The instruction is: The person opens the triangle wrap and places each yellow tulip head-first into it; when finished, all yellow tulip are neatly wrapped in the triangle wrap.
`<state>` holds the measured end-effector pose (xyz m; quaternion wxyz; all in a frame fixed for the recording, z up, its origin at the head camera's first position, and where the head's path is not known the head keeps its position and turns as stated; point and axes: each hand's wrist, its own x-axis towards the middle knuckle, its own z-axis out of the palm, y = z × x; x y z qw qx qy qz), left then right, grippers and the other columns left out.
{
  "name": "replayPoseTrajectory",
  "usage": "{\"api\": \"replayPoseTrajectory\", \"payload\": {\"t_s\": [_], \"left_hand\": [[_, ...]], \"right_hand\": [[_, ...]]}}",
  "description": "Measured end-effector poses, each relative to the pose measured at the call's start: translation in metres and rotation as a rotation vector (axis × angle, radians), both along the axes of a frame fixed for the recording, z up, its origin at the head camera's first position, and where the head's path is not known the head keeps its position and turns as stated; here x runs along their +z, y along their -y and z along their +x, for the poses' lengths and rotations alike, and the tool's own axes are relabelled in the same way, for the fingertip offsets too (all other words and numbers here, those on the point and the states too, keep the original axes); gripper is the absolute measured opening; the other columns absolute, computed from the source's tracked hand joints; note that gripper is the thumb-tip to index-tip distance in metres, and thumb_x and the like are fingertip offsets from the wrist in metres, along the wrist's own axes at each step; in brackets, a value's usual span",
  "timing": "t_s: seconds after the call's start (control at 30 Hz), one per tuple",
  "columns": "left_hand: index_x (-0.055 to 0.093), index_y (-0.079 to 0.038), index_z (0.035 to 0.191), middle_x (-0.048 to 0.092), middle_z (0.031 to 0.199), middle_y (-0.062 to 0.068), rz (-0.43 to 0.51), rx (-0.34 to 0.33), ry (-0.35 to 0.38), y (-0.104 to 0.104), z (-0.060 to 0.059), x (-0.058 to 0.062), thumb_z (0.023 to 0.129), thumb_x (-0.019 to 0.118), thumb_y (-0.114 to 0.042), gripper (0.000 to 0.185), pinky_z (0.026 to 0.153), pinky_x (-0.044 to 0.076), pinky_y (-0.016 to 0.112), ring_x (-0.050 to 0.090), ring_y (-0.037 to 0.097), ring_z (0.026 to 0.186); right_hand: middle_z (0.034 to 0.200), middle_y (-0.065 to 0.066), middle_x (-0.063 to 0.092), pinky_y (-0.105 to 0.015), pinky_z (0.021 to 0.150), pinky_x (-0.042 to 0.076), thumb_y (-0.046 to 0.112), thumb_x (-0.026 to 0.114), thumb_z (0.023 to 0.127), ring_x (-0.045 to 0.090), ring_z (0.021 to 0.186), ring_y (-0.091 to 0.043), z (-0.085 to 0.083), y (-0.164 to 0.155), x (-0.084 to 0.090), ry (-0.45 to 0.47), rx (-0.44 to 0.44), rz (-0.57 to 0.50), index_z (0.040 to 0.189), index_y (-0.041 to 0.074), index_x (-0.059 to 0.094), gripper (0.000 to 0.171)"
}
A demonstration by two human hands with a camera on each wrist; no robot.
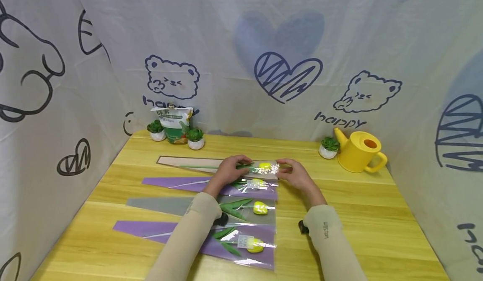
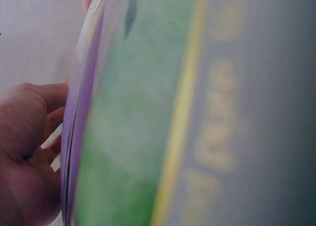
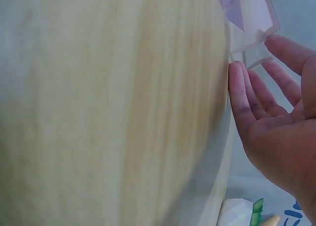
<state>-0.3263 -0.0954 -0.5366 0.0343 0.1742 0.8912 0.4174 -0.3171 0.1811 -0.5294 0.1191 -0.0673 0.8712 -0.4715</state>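
Observation:
A white flower sleeve (image 1: 196, 162) with a dark border and a clear front lies farthest back, with a yellow tulip (image 1: 265, 166) and its green stem inside. My left hand (image 1: 228, 171) pinches this wrapped tulip below the bloom, its fingers arched over the stem. At the sleeve's wide right end, my right hand (image 1: 295, 176) pinches the clear edge between thumb and fingers. The right wrist view shows that hand (image 3: 279, 122) at the sleeve's corner (image 3: 264, 18). In the left wrist view, blurred sleeves partly hide the left hand (image 2: 24, 142).
Nearer me lie a purple sleeve (image 1: 162, 182), a grey sleeve (image 1: 158, 204) and another purple sleeve (image 1: 137, 229), each with a yellow tulip. A green-white bag (image 1: 175, 126) stands between potted plants at back left. A yellow watering can (image 1: 352, 155) and small plant (image 1: 329, 147) stand right.

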Motion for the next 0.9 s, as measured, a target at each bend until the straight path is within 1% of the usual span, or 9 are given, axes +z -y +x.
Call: {"api": "replayPoseTrajectory", "payload": {"t_s": [0.13, 0.27, 0.37, 0.5, 0.57, 0.67, 0.73, 0.8, 0.9], "left_hand": [[0.071, -0.016, 0.129, 0.072, 0.130, 0.008, -0.014, 0.010, -0.002, 0.003, -0.001, 0.002, 0.098, 0.072, -0.019, 0.031, 0.109, 0.047, 0.051, 0.063, 0.031, 0.125], [0.072, -0.018, 0.129, 0.070, 0.133, 0.009, -0.016, 0.027, -0.008, 0.012, -0.001, 0.008, 0.098, 0.072, -0.020, 0.031, 0.108, 0.048, 0.052, 0.062, 0.032, 0.127], [0.071, -0.017, 0.130, 0.069, 0.136, 0.009, -0.039, 0.027, -0.036, 0.024, -0.001, 0.017, 0.099, 0.071, -0.021, 0.032, 0.109, 0.047, 0.052, 0.061, 0.034, 0.129], [0.069, -0.016, 0.135, 0.067, 0.141, 0.008, -0.141, 0.020, -0.105, 0.046, 0.001, 0.036, 0.100, 0.070, -0.026, 0.036, 0.111, 0.046, 0.052, 0.060, 0.034, 0.131], [0.067, -0.017, 0.138, 0.065, 0.143, 0.007, -0.206, 0.025, -0.141, 0.058, 0.004, 0.045, 0.101, 0.069, -0.030, 0.039, 0.113, 0.043, 0.053, 0.057, 0.034, 0.134], [0.061, -0.019, 0.145, 0.060, 0.150, 0.007, -0.299, 0.027, -0.197, 0.079, 0.013, 0.059, 0.101, 0.067, -0.036, 0.047, 0.119, 0.034, 0.059, 0.048, 0.037, 0.144], [0.056, -0.020, 0.150, 0.054, 0.156, 0.007, -0.364, 0.027, -0.244, 0.092, 0.021, 0.067, 0.102, 0.065, -0.042, 0.054, 0.120, 0.029, 0.062, 0.042, 0.039, 0.148], [0.050, -0.021, 0.155, 0.046, 0.162, 0.007, -0.431, 0.022, -0.301, 0.106, 0.030, 0.074, 0.100, 0.064, -0.047, 0.062, 0.122, 0.025, 0.064, 0.037, 0.039, 0.150], [0.041, -0.024, 0.160, 0.036, 0.168, 0.005, -0.550, 0.027, -0.410, 0.126, 0.042, 0.080, 0.098, 0.063, -0.054, 0.072, 0.123, 0.021, 0.063, 0.035, 0.037, 0.151]], "right_hand": [[0.152, -0.017, 0.053, -0.049, 0.105, 0.052, 0.011, 0.067, 0.101, 0.061, 0.128, -0.036, 0.000, 0.000, 0.002, -0.003, 0.003, 0.002, 0.150, 0.012, 0.054, 0.050], [0.155, -0.017, 0.050, -0.049, 0.104, 0.053, 0.014, 0.066, 0.102, 0.060, 0.129, -0.037, 0.002, -0.002, 0.006, -0.014, 0.015, 0.021, 0.151, 0.012, 0.051, 0.051], [0.157, -0.016, 0.048, -0.050, 0.103, 0.054, 0.018, 0.065, 0.103, 0.059, 0.130, -0.038, 0.004, -0.006, 0.011, -0.033, 0.029, 0.042, 0.153, 0.012, 0.050, 0.053], [0.159, -0.017, 0.044, -0.053, 0.105, 0.051, 0.021, 0.063, 0.105, 0.056, 0.133, -0.039, 0.006, -0.015, 0.023, -0.095, 0.051, 0.057, 0.156, 0.011, 0.045, 0.055], [0.159, -0.020, 0.042, -0.056, 0.109, 0.048, 0.021, 0.062, 0.105, 0.052, 0.136, -0.042, 0.009, -0.021, 0.030, -0.151, 0.060, 0.076, 0.157, 0.010, 0.042, 0.056], [0.160, -0.021, 0.040, -0.060, 0.115, 0.039, 0.023, 0.061, 0.106, 0.046, 0.141, -0.043, 0.016, -0.031, 0.045, -0.251, 0.050, 0.161, 0.160, 0.012, 0.038, 0.060], [0.161, -0.020, 0.038, -0.064, 0.118, 0.034, 0.026, 0.062, 0.105, 0.040, 0.145, -0.044, 0.023, -0.037, 0.056, -0.334, 0.031, 0.248, 0.161, 0.015, 0.036, 0.062], [0.164, -0.018, 0.035, -0.065, 0.119, 0.029, 0.029, 0.064, 0.103, 0.035, 0.148, -0.043, 0.030, -0.042, 0.068, -0.440, 0.014, 0.375, 0.161, 0.018, 0.036, 0.066], [0.166, -0.015, 0.033, -0.062, 0.124, 0.020, 0.036, 0.068, 0.100, 0.029, 0.152, -0.041, 0.041, -0.053, 0.082, -0.638, 0.011, 0.568, 0.161, 0.019, 0.036, 0.071]]}}
